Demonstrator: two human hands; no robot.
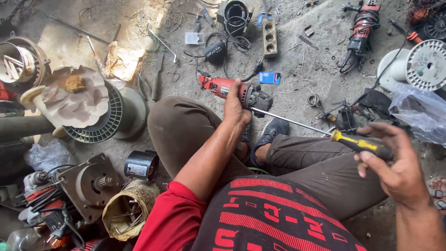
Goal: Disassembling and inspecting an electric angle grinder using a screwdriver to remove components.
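Left hand (236,108) clamped around red grinder (232,90), held over left knee. Right hand (395,167) grips yellow-black screwdriver (325,132), tip set at grinder head. Grinder housing not yet opened; no loosened screws visible.

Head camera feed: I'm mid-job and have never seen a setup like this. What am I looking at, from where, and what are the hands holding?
This single picture comes from a camera on a person's head, looking down at their own lap and hands. There is no machine; the person sits on a dusty concrete floor with knees bent. The left hand has its grip around a red angle grinder. The right hand holds a long screwdriver by its yellow and black handle, the shaft pointing at the grinder's grey head. Around them lie a power strip, a second red power tool, white wire spools, a ribbed spool and a bare motor.
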